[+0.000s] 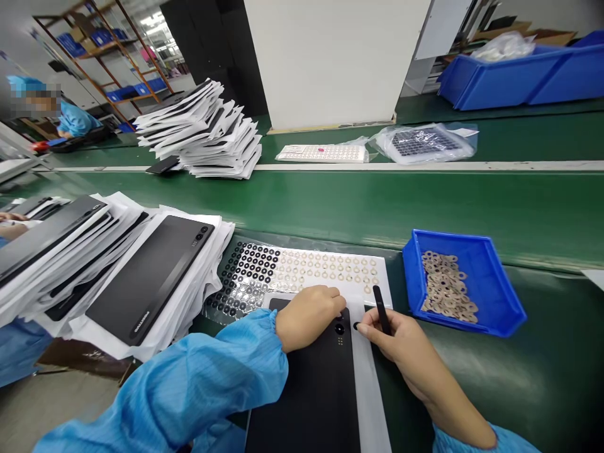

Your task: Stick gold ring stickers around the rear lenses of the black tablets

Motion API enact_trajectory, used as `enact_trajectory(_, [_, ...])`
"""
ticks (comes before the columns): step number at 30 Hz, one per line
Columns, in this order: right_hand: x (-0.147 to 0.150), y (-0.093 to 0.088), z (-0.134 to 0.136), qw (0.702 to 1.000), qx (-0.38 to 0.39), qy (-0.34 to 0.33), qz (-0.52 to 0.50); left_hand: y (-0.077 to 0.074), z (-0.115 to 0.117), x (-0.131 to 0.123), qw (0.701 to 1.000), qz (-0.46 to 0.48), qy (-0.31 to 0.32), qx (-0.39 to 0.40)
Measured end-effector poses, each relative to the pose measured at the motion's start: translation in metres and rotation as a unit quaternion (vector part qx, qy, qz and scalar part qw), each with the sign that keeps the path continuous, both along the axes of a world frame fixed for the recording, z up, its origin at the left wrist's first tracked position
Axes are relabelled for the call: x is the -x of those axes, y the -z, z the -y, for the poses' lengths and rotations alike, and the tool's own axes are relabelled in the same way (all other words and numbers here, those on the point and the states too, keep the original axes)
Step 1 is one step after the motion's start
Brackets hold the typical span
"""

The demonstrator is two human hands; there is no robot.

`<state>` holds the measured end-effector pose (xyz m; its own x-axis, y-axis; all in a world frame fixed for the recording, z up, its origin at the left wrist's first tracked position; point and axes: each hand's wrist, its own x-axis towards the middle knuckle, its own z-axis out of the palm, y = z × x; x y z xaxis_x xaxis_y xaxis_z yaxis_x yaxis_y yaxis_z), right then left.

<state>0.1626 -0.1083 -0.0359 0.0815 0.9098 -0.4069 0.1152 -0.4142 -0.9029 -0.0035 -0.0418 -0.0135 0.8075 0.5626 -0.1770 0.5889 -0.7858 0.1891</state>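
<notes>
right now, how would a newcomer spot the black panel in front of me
On the green work surface, find the ring sheet. On its near side lies the black panel, the left hand across its top end. Unlike the lettered panel topping the stack at left, it lies under a hand.

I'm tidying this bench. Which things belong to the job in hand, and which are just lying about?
Likely in use:
- black panel, under the left hand
- black stick, in the right hand
- ring sheet, beside the panel
- small blue tray of rings

Apparently lying about:
- bagged grid
- large blue bins
</notes>
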Motion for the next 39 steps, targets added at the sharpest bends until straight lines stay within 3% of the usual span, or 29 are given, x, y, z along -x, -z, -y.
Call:
enact_trajectory(14, [-0.001, 0.001, 0.000, 1.000, -0.002, 0.003, -0.019, -0.014, -0.005, -0.016, 0.997, -0.043, -0.045, 0.046])
enact_trajectory(30, [-0.002, 0.002, 0.001, 1.000, 0.008, 0.010, -0.026, -0.004, -0.008, -0.011, 0.988, 0.008, -0.112, 0.104])
enact_trajectory(35, [-0.002, 0.001, 0.002, 1.000, 0.015, 0.007, -0.013, -0.005, -0.003, 0.000, 0.979, 0.052, -0.166, 0.104])
enact_trajectory(39, [0.000, 0.000, 0.000, 1.000, 0.021, 0.008, 0.000, -0.001, 0.017, 0.021, 0.971, 0.097, -0.195, 0.094])
